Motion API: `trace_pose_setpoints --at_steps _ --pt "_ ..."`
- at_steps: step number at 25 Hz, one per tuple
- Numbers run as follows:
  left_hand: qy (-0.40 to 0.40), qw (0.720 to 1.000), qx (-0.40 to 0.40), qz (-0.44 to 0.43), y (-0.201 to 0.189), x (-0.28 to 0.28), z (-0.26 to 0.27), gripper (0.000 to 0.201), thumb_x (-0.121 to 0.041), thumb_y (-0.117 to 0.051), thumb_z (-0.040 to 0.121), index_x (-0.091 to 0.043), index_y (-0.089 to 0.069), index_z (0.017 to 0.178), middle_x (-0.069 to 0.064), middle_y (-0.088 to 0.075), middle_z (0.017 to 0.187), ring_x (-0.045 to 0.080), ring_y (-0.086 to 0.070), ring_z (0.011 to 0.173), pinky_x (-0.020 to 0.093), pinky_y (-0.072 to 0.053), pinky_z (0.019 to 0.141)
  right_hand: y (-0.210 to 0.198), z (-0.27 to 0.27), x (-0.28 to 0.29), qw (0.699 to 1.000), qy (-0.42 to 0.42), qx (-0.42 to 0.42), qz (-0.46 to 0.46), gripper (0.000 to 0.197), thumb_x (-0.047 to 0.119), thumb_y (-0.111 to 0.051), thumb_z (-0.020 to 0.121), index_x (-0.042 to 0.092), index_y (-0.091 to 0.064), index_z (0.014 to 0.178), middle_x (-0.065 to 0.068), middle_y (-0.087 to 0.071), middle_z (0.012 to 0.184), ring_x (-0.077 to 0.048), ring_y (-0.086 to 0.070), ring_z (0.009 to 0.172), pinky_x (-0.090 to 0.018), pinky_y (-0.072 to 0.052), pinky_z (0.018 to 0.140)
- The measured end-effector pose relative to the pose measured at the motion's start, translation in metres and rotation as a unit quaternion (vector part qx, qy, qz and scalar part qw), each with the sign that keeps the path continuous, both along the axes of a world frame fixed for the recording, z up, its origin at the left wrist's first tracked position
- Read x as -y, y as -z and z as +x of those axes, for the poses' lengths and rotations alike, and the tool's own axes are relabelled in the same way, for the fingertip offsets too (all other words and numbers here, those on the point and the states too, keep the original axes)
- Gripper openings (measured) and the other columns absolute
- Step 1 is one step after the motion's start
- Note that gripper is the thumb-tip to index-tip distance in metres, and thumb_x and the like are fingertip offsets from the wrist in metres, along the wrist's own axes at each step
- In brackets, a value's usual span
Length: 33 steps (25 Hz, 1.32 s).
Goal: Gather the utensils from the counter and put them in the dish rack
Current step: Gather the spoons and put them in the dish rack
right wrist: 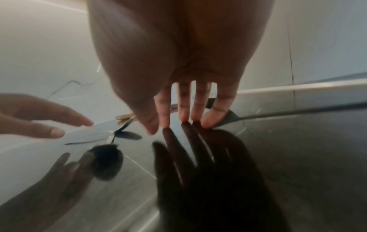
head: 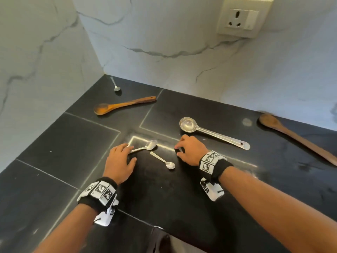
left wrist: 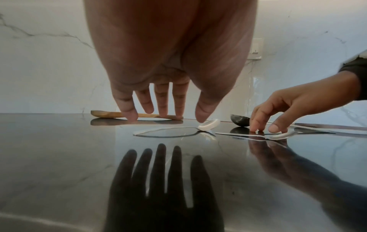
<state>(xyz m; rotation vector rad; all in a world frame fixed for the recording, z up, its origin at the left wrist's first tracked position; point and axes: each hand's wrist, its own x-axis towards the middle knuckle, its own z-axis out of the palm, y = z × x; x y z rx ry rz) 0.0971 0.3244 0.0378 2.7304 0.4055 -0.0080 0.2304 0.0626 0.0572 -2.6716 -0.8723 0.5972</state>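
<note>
Several utensils lie on the black counter (head: 63,143). A steel spoon (head: 147,146) has its handle end under the fingertips of my left hand (head: 127,152). That hand's fingers (left wrist: 147,106) are straight, pointing down at the counter, and hold nothing. A small teaspoon (head: 162,160) lies loose between my hands. My right hand (head: 178,151) rests its fingertips (right wrist: 185,117) on the counter just right of the teaspoon and grips nothing. Behind it lies a steel ladle (head: 211,134). The dish rack is not in view.
A wooden spoon (head: 124,105) lies at the back left and a longer one (head: 295,139) at the right. A tiny steel spoon (head: 115,85) sits in the back corner. Marble walls close off the left and back, with a socket (head: 240,19) above.
</note>
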Motion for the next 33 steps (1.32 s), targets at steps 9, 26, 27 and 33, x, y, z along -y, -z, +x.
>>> trace_pose_setpoints --at_steps 9,26,27,33 --pt "0.059 0.996 -0.056 0.029 -0.005 -0.011 0.046 0.011 -0.033 -0.063 0.088 -0.030 -0.067 0.097 -0.006 -0.065 0.101 0.023 -0.058 0.103 0.040 -0.048 0.085 -0.004 -0.015 -0.006 0.998 0.035 -0.023 -0.054 0.048 0.053 -0.055 0.092 0.030 -0.060 0.134 0.000 -0.045 0.143 -0.024 -0.049 0.126 -0.044 -0.046 0.102" --pt "-0.139 0.836 0.062 -0.527 -0.036 0.003 -0.034 0.006 -0.007 -0.074 0.084 -0.006 -0.072 0.090 0.004 -0.068 0.072 0.011 -0.064 0.065 0.020 -0.053 0.060 -0.026 -0.056 -0.017 0.991 0.062 -0.067 0.093 0.003 0.020 -0.073 0.075 0.019 -0.070 0.074 0.003 -0.071 0.075 -0.014 -0.066 0.074 -0.033 -0.056 0.075" --pt "-0.142 0.830 0.069 -0.534 -0.037 0.006 -0.037 0.007 -0.007 -0.072 0.085 -0.005 -0.072 0.092 0.004 -0.068 0.074 0.012 -0.064 0.067 0.020 -0.053 0.061 -0.030 -0.057 -0.012 0.988 0.056 -0.070 0.127 0.003 0.017 -0.073 0.076 0.020 -0.071 0.076 0.002 -0.072 0.077 -0.014 -0.067 0.075 -0.033 -0.057 0.077" --pt "-0.159 0.798 0.065 -0.578 -0.036 0.047 -0.045 0.010 -0.006 -0.066 0.090 -0.013 -0.071 0.096 0.007 -0.071 0.089 0.015 -0.067 0.084 0.026 -0.055 0.069 -0.057 -0.069 -0.005 0.919 0.085 -0.197 0.330 0.012 0.005 -0.075 0.083 0.006 -0.077 0.096 -0.007 -0.078 0.089 -0.009 -0.070 0.078 -0.018 -0.055 0.078"
